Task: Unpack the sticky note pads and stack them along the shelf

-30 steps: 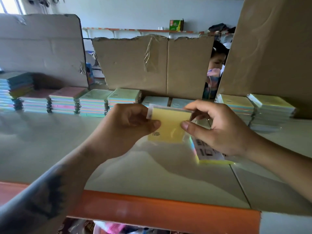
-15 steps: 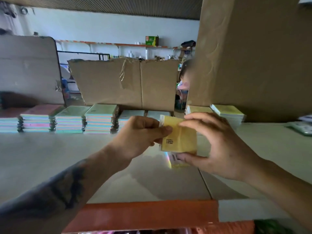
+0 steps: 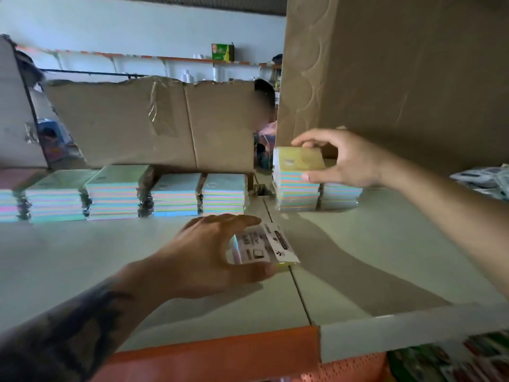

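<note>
My right hand (image 3: 347,158) grips a yellow sticky note pad (image 3: 298,158) by its right side, holding it on top of a pastel stack (image 3: 297,191) at the back right of the shelf (image 3: 385,244). My left hand (image 3: 212,252) curls its fingers and thumb around a wrapped pack of pads (image 3: 264,246) lying label-up near the shelf's middle seam. A row of several pastel stacks (image 3: 165,194) runs along the back left. Another stack (image 3: 340,194) stands just right of the one under my right hand.
Torn cardboard sheets (image 3: 154,122) stand behind the row, and a tall cardboard box (image 3: 399,73) rises at the back right. A person sits behind the gap between them. Packaged goods (image 3: 484,180) lie at the far right. The shelf's front edge (image 3: 220,354) is orange.
My right hand carried the yellow pad away from my left hand, back and right onto the stack. My left hand dropped to the wrapped pack on the shelf.
</note>
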`<control>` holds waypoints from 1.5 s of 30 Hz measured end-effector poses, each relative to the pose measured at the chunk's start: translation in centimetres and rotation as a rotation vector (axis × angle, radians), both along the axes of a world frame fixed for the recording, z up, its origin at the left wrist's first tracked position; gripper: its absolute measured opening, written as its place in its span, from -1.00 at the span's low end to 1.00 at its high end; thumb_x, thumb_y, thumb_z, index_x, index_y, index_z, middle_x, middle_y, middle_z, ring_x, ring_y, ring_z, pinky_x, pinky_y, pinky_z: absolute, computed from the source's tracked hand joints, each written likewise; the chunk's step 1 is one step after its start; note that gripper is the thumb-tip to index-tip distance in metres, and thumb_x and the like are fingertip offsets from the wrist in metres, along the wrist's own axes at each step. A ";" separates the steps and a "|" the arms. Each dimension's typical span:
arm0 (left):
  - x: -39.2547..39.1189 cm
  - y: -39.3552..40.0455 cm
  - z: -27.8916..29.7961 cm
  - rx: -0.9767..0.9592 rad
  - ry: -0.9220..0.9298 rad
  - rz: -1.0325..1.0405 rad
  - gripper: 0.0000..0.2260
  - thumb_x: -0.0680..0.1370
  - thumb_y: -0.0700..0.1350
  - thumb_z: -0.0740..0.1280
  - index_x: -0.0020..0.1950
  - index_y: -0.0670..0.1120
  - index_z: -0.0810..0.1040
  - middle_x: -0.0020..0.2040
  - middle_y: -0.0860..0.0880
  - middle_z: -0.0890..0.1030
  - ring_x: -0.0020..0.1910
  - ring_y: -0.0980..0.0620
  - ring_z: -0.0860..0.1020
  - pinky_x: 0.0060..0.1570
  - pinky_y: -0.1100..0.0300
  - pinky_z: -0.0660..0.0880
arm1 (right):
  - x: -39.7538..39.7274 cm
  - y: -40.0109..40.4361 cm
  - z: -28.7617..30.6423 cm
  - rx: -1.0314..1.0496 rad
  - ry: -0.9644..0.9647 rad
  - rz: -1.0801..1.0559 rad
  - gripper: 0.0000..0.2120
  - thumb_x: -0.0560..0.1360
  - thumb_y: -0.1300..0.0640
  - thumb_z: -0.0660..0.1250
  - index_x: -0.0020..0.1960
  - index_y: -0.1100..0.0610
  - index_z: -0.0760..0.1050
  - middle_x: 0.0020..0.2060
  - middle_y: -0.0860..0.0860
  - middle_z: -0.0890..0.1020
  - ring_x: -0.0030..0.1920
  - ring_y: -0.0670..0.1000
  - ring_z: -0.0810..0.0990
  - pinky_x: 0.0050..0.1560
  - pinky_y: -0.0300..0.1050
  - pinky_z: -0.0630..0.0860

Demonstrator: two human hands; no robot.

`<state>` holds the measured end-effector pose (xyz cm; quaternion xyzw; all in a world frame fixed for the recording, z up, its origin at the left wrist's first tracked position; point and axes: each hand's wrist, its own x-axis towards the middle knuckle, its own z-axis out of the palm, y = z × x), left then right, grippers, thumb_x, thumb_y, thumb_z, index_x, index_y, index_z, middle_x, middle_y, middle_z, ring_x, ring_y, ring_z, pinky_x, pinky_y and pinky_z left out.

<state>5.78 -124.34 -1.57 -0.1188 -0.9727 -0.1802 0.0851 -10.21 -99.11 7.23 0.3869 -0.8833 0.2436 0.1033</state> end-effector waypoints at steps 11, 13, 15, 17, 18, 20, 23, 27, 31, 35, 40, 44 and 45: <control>0.0 0.1 -0.2 -0.009 0.004 0.021 -0.19 0.31 0.48 0.35 0.50 0.19 0.36 0.40 0.25 0.48 0.36 0.19 0.42 0.37 0.20 0.35 | -4.6 -0.7 -1.0 0.094 -0.177 -0.028 -0.63 0.45 0.14 0.57 0.20 -0.13 0.62 0.19 0.01 0.64 0.21 0.01 0.59 0.11 -0.43 0.39; -0.1 0.1 -0.2 -0.010 -0.001 0.031 -0.17 0.29 0.49 0.30 0.50 0.18 0.36 0.39 0.24 0.48 0.37 0.16 0.43 0.36 0.19 0.35 | -4.6 -0.7 -1.1 0.112 -0.169 -0.030 -0.67 0.48 0.13 0.55 0.21 -0.08 0.65 0.15 0.00 0.66 0.18 0.05 0.59 0.10 -0.32 0.41; -0.1 0.2 -0.2 -0.020 -0.006 0.049 -0.19 0.30 0.48 0.29 0.50 0.18 0.36 0.39 0.23 0.48 0.36 0.15 0.44 0.33 0.20 0.35 | -4.1 -0.8 -1.2 0.132 -0.164 -0.035 -0.70 0.48 0.12 0.53 0.19 -0.08 0.65 0.14 0.00 0.66 0.18 0.07 0.59 0.16 -0.21 0.43; -0.1 0.1 -0.2 -0.001 -0.002 0.056 -0.21 0.31 0.46 0.34 0.48 0.19 0.37 0.37 0.23 0.51 0.33 0.13 0.46 0.30 0.18 0.38 | -3.5 -1.0 -1.4 0.125 -0.078 -0.067 -0.70 0.46 0.01 0.54 0.17 -0.10 0.64 0.17 -0.01 0.62 0.21 0.06 0.55 0.23 -0.15 0.40; -0.1 0.0 -0.2 0.020 0.000 0.058 -0.23 0.32 0.45 0.37 0.47 0.19 0.37 0.34 0.24 0.52 0.31 0.13 0.48 0.29 0.17 0.41 | -2.9 -1.1 -1.4 0.109 0.002 -0.087 -0.67 0.42 -0.11 0.54 0.16 -0.12 0.64 0.19 -0.03 0.61 0.23 0.05 0.53 0.27 -0.14 0.38; -0.1 -0.1 -0.2 0.067 -0.010 0.066 -0.24 0.30 0.44 0.41 0.44 0.21 0.39 0.29 0.24 0.54 0.26 0.13 0.51 0.27 0.15 0.43 | -1.2 -1.6 -1.4 0.070 0.138 -0.068 -0.55 0.32 -0.32 0.43 0.14 -0.18 0.63 0.18 -0.10 0.62 0.23 0.02 0.53 0.38 -0.01 0.38; -0.2 -0.5 -0.1 0.150 -0.009 0.067 -0.21 0.21 0.46 0.36 0.40 0.21 0.43 0.21 0.25 0.56 0.21 0.14 0.53 0.26 0.14 0.45 | 2.3 -2.4 -1.8 0.033 0.158 0.102 -0.57 0.37 -0.32 0.42 0.14 -0.13 0.64 0.17 -0.17 0.62 0.25 -0.09 0.54 0.40 -0.06 0.37; 0.1 -1.1 0.0 0.413 0.049 0.060 -0.30 0.20 0.41 0.43 0.28 0.17 0.53 0.05 0.20 0.64 0.13 0.17 0.58 0.23 0.06 0.50 | 7.6 -2.0 -3.3 -0.006 -0.033 0.273 -0.66 0.44 -0.13 0.48 0.17 -0.06 0.64 0.21 -0.20 0.63 0.34 -0.16 0.52 0.34 -0.33 0.33; 0.2 -0.8 0.7 0.784 -0.018 -0.007 -0.41 0.20 0.22 0.55 0.17 0.07 0.60 -0.01 -0.06 0.69 0.03 -0.10 0.64 0.16 -0.05 0.52 | 8.9 -1.2 -4.8 -0.058 -0.099 0.303 -0.64 0.44 -0.06 0.53 0.21 -0.08 0.62 0.21 -0.18 0.63 0.35 -0.09 0.54 0.39 -0.22 0.36; 0.8 -0.2 1.4 0.932 -0.141 -0.071 -0.45 0.24 0.11 0.56 0.18 -0.03 0.58 0.04 -0.16 0.70 0.03 -0.07 0.66 0.14 -0.06 0.48 | 9.4 -1.4 -5.3 -0.243 -0.044 0.268 -0.78 0.50 0.15 0.50 0.12 -0.05 0.65 0.05 -0.15 0.70 0.20 -0.07 0.63 0.29 -0.15 0.47; 1.4 -0.1 1.9 0.884 -0.098 -0.088 -0.63 0.40 0.23 0.42 0.07 0.05 0.69 0.03 -0.03 0.70 0.08 -0.06 0.61 0.16 0.00 0.45 | 10.5 -1.8 -4.8 -0.314 -0.006 0.246 -0.79 0.52 0.11 0.43 0.06 -0.18 0.59 0.01 -0.20 0.67 0.06 -0.24 0.61 0.13 -0.44 0.39; 1.7 0.1 1.7 0.836 0.000 -0.149 -0.75 0.42 0.03 0.51 0.01 -0.07 0.70 -0.09 0.01 0.72 -0.12 0.09 0.62 -0.03 0.06 0.51 | 11.6 -2.0 -4.4 -0.309 -0.051 0.248 -0.72 0.55 0.13 0.42 0.04 -0.29 0.55 0.00 -0.26 0.67 0.01 -0.26 0.61 0.09 -0.46 0.41; 1.7 0.1 1.6 0.814 0.018 -0.153 -0.80 0.43 0.00 0.50 -0.05 -0.10 0.71 -0.15 -0.02 0.70 -0.18 0.08 0.58 -0.10 0.06 0.48 | 11.8 -2.1 -4.3 -0.300 -0.058 0.246 -0.71 0.56 0.14 0.41 0.08 -0.27 0.54 0.01 -0.24 0.67 0.02 -0.23 0.62 0.09 -0.44 0.42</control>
